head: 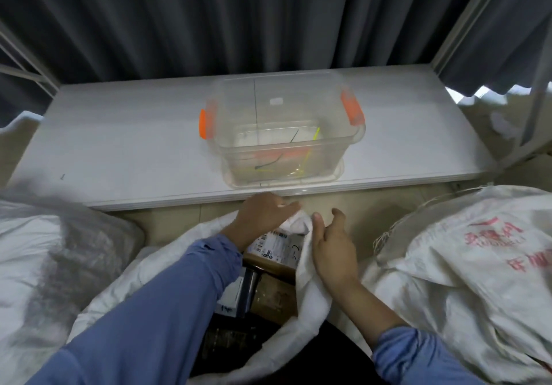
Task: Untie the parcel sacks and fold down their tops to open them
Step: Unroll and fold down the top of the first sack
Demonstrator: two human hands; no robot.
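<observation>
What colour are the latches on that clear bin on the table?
Orange: the latches show best in the head view.

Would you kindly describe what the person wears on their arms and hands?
Both arms wear blue long sleeves: the left sleeve reaches the wrist, the right sleeve ends partway up the forearm. The left hand and right hand are bare, no gloves, rings or watch visible.

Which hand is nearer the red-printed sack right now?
Right. The right hand rests on the open middle sack's rim, just beside the red-printed sack; the left hand grips that rim's bunched far end, farther away.
</observation>
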